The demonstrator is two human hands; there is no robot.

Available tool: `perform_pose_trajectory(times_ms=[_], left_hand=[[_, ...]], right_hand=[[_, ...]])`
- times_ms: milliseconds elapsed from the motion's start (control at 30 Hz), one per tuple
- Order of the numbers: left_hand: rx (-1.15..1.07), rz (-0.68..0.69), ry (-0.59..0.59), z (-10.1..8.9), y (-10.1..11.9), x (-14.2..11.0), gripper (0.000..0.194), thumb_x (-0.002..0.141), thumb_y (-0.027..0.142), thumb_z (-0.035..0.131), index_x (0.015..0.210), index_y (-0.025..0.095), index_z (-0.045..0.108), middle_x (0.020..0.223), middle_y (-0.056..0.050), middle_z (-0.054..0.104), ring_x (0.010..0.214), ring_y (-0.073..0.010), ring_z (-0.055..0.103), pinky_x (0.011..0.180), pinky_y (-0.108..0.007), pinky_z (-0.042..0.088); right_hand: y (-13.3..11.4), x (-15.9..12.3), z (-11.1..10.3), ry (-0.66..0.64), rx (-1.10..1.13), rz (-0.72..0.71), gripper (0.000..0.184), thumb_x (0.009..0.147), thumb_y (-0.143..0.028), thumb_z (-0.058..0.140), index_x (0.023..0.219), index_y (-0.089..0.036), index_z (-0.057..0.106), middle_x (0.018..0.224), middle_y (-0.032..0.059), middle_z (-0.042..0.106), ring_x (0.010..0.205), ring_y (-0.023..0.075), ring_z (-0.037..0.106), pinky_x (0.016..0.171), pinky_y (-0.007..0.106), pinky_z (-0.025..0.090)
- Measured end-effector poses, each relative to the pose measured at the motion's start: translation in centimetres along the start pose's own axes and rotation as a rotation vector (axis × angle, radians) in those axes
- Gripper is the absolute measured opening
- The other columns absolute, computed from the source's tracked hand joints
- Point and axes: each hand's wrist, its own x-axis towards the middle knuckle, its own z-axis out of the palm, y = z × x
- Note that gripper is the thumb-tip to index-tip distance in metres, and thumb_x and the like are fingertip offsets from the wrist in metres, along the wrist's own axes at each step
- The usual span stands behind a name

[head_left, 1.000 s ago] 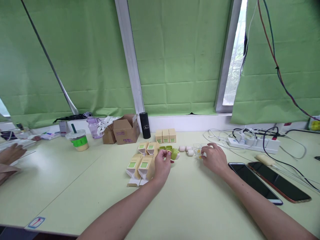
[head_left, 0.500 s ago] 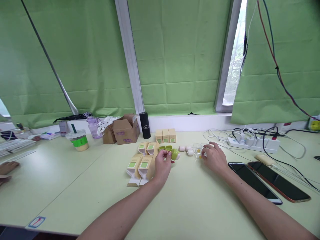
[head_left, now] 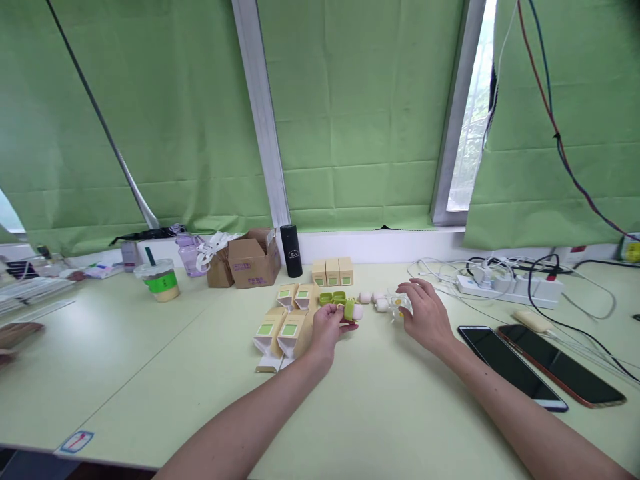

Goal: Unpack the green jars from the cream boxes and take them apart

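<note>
My left hand (head_left: 327, 328) is closed around a small green-and-pink case (head_left: 351, 311) on the pale green table (head_left: 150, 373). My right hand (head_left: 424, 315) pinches a small clear piece with a yellow spot (head_left: 400, 305), lifted slightly off the table. Between the two hands lie small pink cases (head_left: 374, 298) and two green cases (head_left: 333, 297). Several tan boxes with green labels (head_left: 283, 327) lie just left of my left hand, some with open flaps. Three upright tan boxes (head_left: 332, 271) stand behind them.
Two phones (head_left: 545, 363) lie at the right, with a power strip (head_left: 515, 288) and tangled cables behind. A black bottle (head_left: 290, 251), cardboard boxes (head_left: 253, 259), an iced drink cup (head_left: 157, 280) and a purple bottle (head_left: 189, 253) stand at the back. Another person's hand (head_left: 17, 333) rests far left.
My right hand has lifted the clear piece a little and moved left. My left hand has turned the green-and-pink case lower toward the table. The other person's hand at far left has drawn back.
</note>
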Motion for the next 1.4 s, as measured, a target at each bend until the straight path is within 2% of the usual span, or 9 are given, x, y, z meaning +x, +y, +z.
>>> perform_pose_trajectory(times_ms=[167,300,500,700,800,900,1033,1233,1400], left_hand=[[-0.118,-0.094,-0.047,0.2,0.2,-0.2,0.017,0.081,0.025,0.075,0.082,0.014,0.062,0.085,-0.010,0.073,0.066,-0.0163,0.068,0.067,-0.035,0.064],[-0.138,-0.121,-0.103,0.5,0.3,-0.5,0.017,0.076,0.023,0.074,0.084,0.013,0.063,0.080,-0.009,0.073,0.063,-0.0159,0.067,0.064,-0.033,0.062],[-0.128,-0.178,-0.172,0.8,0.2,-0.9,0.018,0.069,0.020,0.073,0.080,0.016,0.058,0.069,-0.004,0.068,0.058,-0.0162,0.066,0.058,-0.032,0.059],[-0.085,-0.174,-0.193,1.0,0.4,-1.2,0.031,0.073,0.032,0.074,0.095,0.019,0.055,0.067,0.000,0.065,0.049,-0.0151,0.061,0.047,-0.028,0.052],[-0.054,-0.168,-0.217,1.1,0.6,-1.4,0.036,0.077,0.044,0.074,0.093,0.020,0.052,0.067,0.000,0.065,0.046,-0.0142,0.058,0.042,-0.025,0.048],[-0.015,-0.167,-0.223,1.0,0.9,-1.5,0.038,0.079,0.052,0.071,0.090,0.021,0.051,0.065,0.000,0.064,0.044,-0.0140,0.057,0.039,-0.024,0.044],[0.013,-0.137,-0.181,0.8,1.0,-1.3,0.039,0.080,0.054,0.068,0.093,0.021,0.054,0.063,0.001,0.063,0.042,-0.0129,0.054,0.039,-0.023,0.041],[0.026,-0.067,-0.116,0.5,0.5,-0.6,0.037,0.077,0.051,0.071,0.090,0.021,0.054,0.062,0.002,0.061,0.045,-0.0125,0.053,0.041,-0.023,0.042],[0.045,-0.051,-0.111,0.3,0.2,-0.4,0.037,0.078,0.051,0.071,0.091,0.021,0.053,0.063,0.002,0.063,0.044,-0.0120,0.053,0.041,-0.023,0.043]], right_hand=[[-3.4,-0.4,-0.7,0.081,0.180,-0.240,0.038,0.094,-0.015,0.053,0.131,-0.024,0.058,0.126,0.0108,0.068,0.127,0.0327,0.054,0.106,0.053,0.049],[-5.9,-1.0,-0.8,0.032,0.266,-0.348,0.052,0.097,-0.012,0.047,0.147,-0.028,0.049,0.139,0.0120,0.062,0.130,0.0318,0.055,0.105,0.055,0.052],[-6.9,-1.2,-0.7,0.016,0.310,-0.392,0.058,0.096,-0.005,0.042,0.146,-0.033,0.052,0.143,0.0115,0.060,0.134,0.0302,0.056,0.106,0.055,0.054],[-6.6,-1.2,-0.6,0.003,0.391,-0.349,0.048,0.101,-0.012,0.045,0.144,-0.031,0.053,0.145,0.0116,0.060,0.135,0.0288,0.057,0.105,0.051,0.056],[-6.6,-1.4,-0.5,-0.037,0.494,-0.278,0.044,0.103,-0.017,0.045,0.144,-0.031,0.052,0.148,0.0100,0.059,0.138,0.0269,0.055,0.110,0.050,0.053],[-6.7,-1.4,-0.4,-0.086,0.658,-0.147,0.038,0.104,-0.025,0.047,0.141,-0.030,0.054,0.146,0.0090,0.061,0.140,0.0267,0.055,0.115,0.052,0.048],[-7.3,-1.3,-0.4,-0.175,0.977,0.133,0.030,0.103,-0.041,0.053,0.130,-0.028,0.060,0.134,0.0096,0.067,0.122,0.0263,0.066,0.105,0.047,0.055],[-7.8,-0.8,0.1,-0.260,1.417,0.440,0.044,0.088,-0.061,0.070,0.112,-0.024,0.067,0.111,0.0066,0.073,0.105,0.0247,0.069,0.099,0.046,0.056],[-7.6,-0.7,0.6,-0.326,1.649,0.587,0.047,0.080,-0.061,0.080,0.105,-0.022,0.070,0.103,0.0059,0.075,0.100,0.0249,0.072,0.101,0.052,0.056]])
